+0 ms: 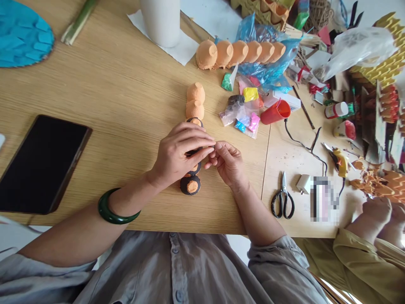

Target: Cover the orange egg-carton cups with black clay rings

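My left hand point(182, 152), with a green bangle point(109, 211) on its wrist, is pinched over a row of cup shapes. Its fingertips meet those of my right hand point(227, 162), also pinched. A small dark bit shows between the fingertips, too small to make out. Under and beside my left hand the row runs down the table: plain orange cups point(195, 101) at the far end, and cups coated in black with orange tops point(190, 185) at the near end. My left hand hides part of the row.
Behind stand a white cylinder point(163, 21) and a row of orange cups point(239, 52). Clay packets point(249, 93), a red cup point(276, 112), scissors point(282, 200) and a glue gun point(341, 162) lie right. A tablet point(41, 162) lies left. Another person's hands point(378, 213) are at far right.
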A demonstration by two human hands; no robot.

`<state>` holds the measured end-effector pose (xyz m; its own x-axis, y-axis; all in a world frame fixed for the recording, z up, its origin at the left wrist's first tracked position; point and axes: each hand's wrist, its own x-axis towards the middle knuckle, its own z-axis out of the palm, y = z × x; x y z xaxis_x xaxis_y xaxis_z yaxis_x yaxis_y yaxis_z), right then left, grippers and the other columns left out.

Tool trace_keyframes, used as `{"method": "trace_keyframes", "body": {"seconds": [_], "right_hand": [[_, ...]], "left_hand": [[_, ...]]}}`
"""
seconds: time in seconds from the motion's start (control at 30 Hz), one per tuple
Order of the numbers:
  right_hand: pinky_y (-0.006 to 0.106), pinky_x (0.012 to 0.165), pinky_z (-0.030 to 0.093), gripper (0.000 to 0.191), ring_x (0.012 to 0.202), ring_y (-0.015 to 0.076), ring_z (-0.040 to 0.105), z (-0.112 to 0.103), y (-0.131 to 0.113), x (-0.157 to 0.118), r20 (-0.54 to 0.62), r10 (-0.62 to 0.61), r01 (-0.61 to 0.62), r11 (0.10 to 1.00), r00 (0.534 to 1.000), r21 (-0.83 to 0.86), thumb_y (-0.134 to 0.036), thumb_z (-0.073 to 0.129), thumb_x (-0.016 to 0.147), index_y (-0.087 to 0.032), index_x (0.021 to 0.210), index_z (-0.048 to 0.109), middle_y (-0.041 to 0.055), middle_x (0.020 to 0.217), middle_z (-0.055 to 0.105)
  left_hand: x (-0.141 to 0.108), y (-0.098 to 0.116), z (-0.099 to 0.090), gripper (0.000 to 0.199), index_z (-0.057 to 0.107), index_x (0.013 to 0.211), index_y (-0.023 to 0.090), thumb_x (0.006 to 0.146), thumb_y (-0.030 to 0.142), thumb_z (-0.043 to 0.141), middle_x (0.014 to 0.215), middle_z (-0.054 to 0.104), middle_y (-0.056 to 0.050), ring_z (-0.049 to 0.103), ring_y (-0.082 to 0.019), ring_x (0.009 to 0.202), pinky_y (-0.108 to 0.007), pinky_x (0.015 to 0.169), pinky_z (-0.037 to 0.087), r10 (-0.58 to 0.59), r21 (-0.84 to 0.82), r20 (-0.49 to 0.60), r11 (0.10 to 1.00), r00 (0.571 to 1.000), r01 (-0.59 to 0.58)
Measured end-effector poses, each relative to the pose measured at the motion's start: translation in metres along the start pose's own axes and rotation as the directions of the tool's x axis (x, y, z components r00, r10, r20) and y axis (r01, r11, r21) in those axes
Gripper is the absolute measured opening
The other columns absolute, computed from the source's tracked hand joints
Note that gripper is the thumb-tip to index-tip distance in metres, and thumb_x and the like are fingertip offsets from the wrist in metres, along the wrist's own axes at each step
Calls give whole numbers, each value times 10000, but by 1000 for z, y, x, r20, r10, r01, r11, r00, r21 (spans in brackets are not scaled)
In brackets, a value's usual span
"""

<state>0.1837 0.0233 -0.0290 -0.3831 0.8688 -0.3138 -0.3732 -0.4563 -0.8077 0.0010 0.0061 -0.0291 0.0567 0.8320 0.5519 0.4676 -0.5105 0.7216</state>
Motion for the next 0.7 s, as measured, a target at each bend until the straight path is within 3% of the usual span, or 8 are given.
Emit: {"method": "trace_keyframes", "body": {"seconds": [0.13,0.33,0.47,0.7], "right_hand": [[232,551,655,448,558,80,580,0,0,0,47,10,-10,1000,999,4,-590,1005,791,-217,817,759,-67,703,678],[218,547,649,454,532,67,557,0,-1,-1,53,24,-25,1000,998,11,-586,1011,788,-207,814,761,-75,669,653],[228,537,660,482,543,72,573,1,-2,-1,55,54,-55,998,997,18,-591,1023,765,-198,774,744,-65,690,674],[212,542,661,470,520,59,552,0,-2,0,63,63,-65,997,996,32,-570,1038,750,-199,808,758,-77,659,660]], "left_hand": [[1,1,0,128,864,1023,280,1074,299,748,1040,888,-29,798,-261,1116,-472,1075,631,-2,0,-9,1000,1000,2],[0,0,2,96,863,1118,258,1037,279,814,1119,891,-37,801,-253,1131,-449,1072,634,55,-8,-44,998,998,-56],[0,1,1,112,856,1017,267,1072,277,758,1040,889,-23,802,-246,1099,-441,1035,638,39,9,-27,999,999,-39],[-1,0,1,95,858,1074,261,1048,329,797,1104,885,-42,799,-250,1117,-440,1060,638,6,12,-2,1000,1000,-6]]}}
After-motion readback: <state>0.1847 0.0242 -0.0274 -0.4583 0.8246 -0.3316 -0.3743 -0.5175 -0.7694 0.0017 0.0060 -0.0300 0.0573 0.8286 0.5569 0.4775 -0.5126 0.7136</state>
